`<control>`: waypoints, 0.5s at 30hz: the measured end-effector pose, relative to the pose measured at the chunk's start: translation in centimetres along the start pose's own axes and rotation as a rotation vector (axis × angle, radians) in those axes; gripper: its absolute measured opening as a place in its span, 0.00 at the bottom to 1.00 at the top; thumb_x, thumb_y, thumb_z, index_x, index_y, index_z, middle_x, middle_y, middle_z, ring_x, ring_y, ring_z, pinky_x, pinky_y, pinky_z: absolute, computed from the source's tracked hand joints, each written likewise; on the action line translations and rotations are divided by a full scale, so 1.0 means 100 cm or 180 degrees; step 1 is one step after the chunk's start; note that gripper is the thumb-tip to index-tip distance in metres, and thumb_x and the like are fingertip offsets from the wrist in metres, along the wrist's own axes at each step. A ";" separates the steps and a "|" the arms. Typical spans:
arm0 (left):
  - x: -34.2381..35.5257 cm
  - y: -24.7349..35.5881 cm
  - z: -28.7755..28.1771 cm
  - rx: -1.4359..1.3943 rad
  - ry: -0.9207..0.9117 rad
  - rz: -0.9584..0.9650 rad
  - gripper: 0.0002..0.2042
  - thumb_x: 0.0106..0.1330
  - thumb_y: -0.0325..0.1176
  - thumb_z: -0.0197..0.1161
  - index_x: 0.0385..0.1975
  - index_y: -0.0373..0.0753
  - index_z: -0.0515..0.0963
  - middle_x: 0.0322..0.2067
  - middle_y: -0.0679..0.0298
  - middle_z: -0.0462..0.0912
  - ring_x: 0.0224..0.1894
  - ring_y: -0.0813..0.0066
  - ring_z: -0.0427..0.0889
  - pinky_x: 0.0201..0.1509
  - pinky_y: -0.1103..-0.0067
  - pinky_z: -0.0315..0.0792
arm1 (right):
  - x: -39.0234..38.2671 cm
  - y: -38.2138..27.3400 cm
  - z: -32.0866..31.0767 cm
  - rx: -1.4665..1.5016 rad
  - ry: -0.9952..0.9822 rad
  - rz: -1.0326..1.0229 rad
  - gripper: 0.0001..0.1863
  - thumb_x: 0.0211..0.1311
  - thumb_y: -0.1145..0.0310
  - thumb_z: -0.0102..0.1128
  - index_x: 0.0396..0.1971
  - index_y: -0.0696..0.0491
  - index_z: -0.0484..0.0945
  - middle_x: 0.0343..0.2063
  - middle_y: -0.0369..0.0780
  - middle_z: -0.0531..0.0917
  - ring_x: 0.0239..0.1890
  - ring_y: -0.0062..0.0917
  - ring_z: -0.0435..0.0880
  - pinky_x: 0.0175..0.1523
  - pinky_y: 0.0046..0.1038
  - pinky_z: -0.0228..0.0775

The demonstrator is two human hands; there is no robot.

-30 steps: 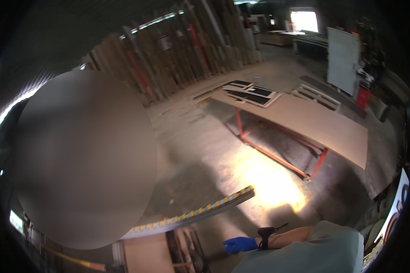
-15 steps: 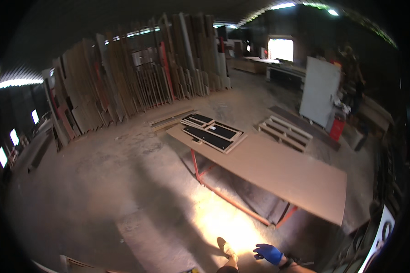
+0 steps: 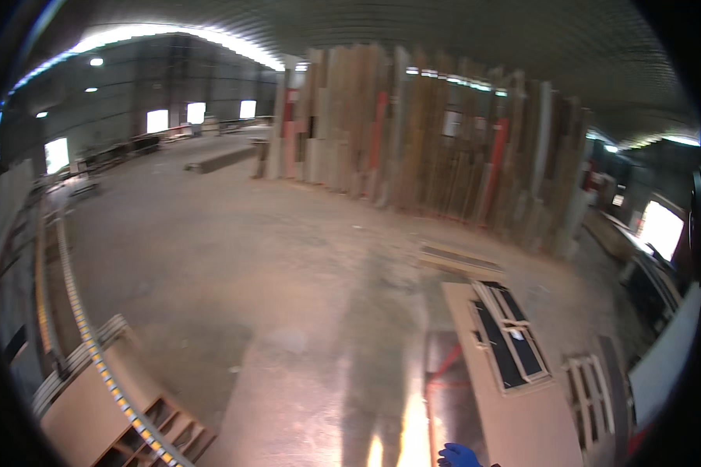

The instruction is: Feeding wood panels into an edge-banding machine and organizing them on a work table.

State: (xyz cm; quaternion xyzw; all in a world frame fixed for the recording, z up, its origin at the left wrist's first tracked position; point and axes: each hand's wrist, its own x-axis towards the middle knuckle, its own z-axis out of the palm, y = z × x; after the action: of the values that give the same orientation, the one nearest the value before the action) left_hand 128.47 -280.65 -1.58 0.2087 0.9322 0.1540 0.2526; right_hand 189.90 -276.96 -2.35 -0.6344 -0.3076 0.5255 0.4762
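Note:
At the lower edge, right of centre, my right hand (image 3: 458, 455) shows in a blue glove, partly cut off and blurred; whether it is open or closed I cannot tell, nor whether it holds anything. It is nearest a long brown board tabletop (image 3: 526, 424) on a red metal frame (image 3: 447, 363), to its right. Dark panels with pale wooden frames (image 3: 497, 350) lie on that tabletop. My left hand is out of view.
A roller track (image 3: 94, 352) with yellow rollers runs along the left, beside a wooden piece with compartments (image 3: 78, 424). A pallet (image 3: 588, 397) lies right of the tabletop. Tall boards (image 3: 428, 140) stand across the back; grey floor (image 3: 210, 218) stretches before them.
The view has swung left, so the boards and tabletop sit farther right and the far-left wall shows. My right hand is lower in the frame, its spread fingers no longer clear.

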 end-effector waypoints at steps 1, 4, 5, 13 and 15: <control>0.002 -0.015 0.021 -0.0054 0.0118 -0.0119 0.41 0.65 0.53 0.62 0.71 0.37 0.52 0.62 0.45 0.70 0.59 0.47 0.74 0.63 0.60 0.67 | 0.031 -0.018 0.013 0.0053 -0.0117 0.0387 0.20 0.74 0.73 0.43 0.62 0.62 0.65 0.52 0.47 0.78 0.53 0.33 0.80 0.58 0.32 0.76; -0.032 -0.042 0.067 -0.0649 0.0467 -0.0408 0.39 0.66 0.51 0.61 0.70 0.36 0.54 0.62 0.45 0.71 0.59 0.48 0.74 0.62 0.61 0.68 | 0.133 0.001 0.032 0.0692 -0.1095 0.0501 0.19 0.73 0.72 0.45 0.60 0.61 0.69 0.53 0.46 0.78 0.54 0.32 0.79 0.58 0.32 0.76; -0.041 -0.037 0.082 -0.1133 0.0616 -0.0380 0.37 0.67 0.50 0.60 0.69 0.35 0.56 0.61 0.45 0.72 0.58 0.49 0.75 0.62 0.61 0.69 | 0.152 -0.025 0.073 -0.1630 -0.1249 -0.0351 0.17 0.70 0.72 0.52 0.57 0.60 0.73 0.54 0.48 0.78 0.53 0.32 0.80 0.57 0.32 0.76; -0.074 0.009 0.112 -0.0178 0.1405 -0.1617 0.22 0.67 0.51 0.58 0.48 0.37 0.75 0.37 0.45 0.84 0.40 0.46 0.84 0.41 0.60 0.75 | 0.357 -0.096 0.249 -0.1535 -0.3257 -0.0189 0.10 0.69 0.69 0.57 0.46 0.56 0.78 0.33 0.36 0.78 0.38 0.22 0.77 0.42 0.22 0.72; -0.094 0.071 0.082 -0.0051 0.1580 -0.1923 0.24 0.67 0.53 0.58 0.47 0.36 0.76 0.37 0.45 0.84 0.40 0.46 0.84 0.41 0.60 0.76 | 0.426 -0.101 0.297 -0.2277 -0.3601 -0.2411 0.14 0.62 0.70 0.61 0.48 0.55 0.77 0.35 0.40 0.81 0.44 0.29 0.80 0.48 0.30 0.74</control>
State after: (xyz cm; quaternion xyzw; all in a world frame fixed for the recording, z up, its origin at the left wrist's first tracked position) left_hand 142.44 -277.38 -1.77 -0.1207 0.9831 0.1258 0.0551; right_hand 173.55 -227.04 -8.78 -0.2359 -0.8518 0.4397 0.1596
